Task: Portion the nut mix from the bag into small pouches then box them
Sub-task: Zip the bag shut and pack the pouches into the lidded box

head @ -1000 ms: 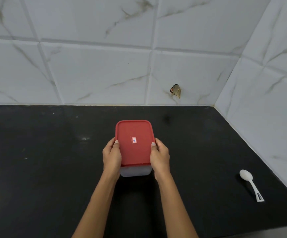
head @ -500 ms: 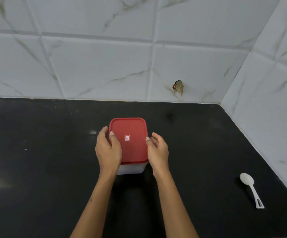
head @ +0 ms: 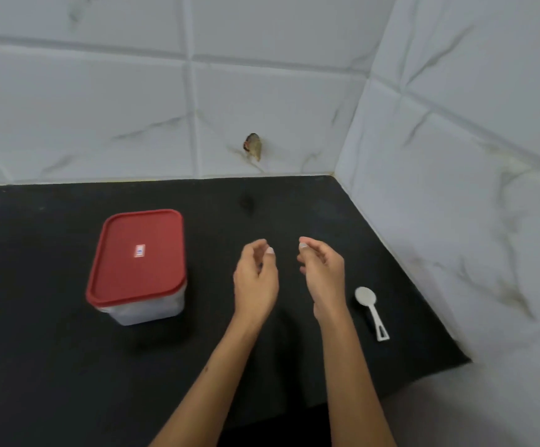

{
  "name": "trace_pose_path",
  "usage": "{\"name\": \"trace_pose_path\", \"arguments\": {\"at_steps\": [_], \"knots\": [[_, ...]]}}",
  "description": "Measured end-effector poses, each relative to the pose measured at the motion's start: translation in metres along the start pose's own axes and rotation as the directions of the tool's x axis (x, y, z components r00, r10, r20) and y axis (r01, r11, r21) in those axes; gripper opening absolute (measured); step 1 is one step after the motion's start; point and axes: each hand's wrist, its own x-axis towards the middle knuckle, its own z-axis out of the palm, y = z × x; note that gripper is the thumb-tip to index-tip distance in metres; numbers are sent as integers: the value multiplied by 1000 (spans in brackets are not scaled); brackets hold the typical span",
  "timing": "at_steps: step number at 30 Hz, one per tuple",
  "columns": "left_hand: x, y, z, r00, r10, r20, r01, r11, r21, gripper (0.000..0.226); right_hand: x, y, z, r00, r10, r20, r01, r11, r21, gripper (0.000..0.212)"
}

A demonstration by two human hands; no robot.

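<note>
Red plastic covers the top of the box (head: 136, 266), a translucent rectangular container whose lid (head: 137, 254) is pressed on and carries a small white sticker near its middle. It stands upright on the black countertop (head: 52, 366), to the left of both hands and apart from them, with nothing touching it. What lies inside cannot be made out through the cloudy walls.

Both forearms reach in from the lower edge of the view. The left hand (head: 255, 279) hovers above the counter with its fingers loosely curled inward and the thumb raised beside them; it holds nothing. The right hand (head: 322, 272) hangs just beside it in a mirrored pose, fingers loosely bent toward the palm, thumb tip near the forefinger, and it too holds nothing. A narrow gap separates the two hands, and both are slightly blurred.

A white plastic spoon (head: 372, 312) lies flat on the counter just to the right of the right wrist, bowl pointing away from the person.

White marbled tiles (head: 117, 108) form the back wall and the right-hand wall, meeting at a corner. A small brownish chipped hole (head: 253, 146) marks the back wall low down.
</note>
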Motion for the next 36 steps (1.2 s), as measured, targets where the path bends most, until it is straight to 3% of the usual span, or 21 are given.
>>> {"name": "trace_pose_path", "arguments": {"at_steps": [3, 7, 11, 20, 36], "knots": [[-18, -1, 45, 972, -169, 161, 173, 985, -12, 28, 8, 7, -38, 998, 21, -66, -21, 1000, -5, 15], [-34, 5, 97, 877, -362, 317, 395, 917, -45, 19, 16, 19, -85, 989, 45, -140, -48, 999, -17, 17], [-41, 5, 127, 812, -487, 321, 531, 845, -61, 22, 21, 35, -120, 974, 92, -208, -107, 992, -63, 19], [-67, -28, 147, 782, -569, 254, 608, 786, -111, 31, 21, 71, -150, 961, 127, -244, -205, 922, -327, 27], [-70, -29, 148, 755, -567, 329, 634, 759, -147, 42, 19, 80, -148, 976, 128, -179, -193, 889, -415, 29]]}}
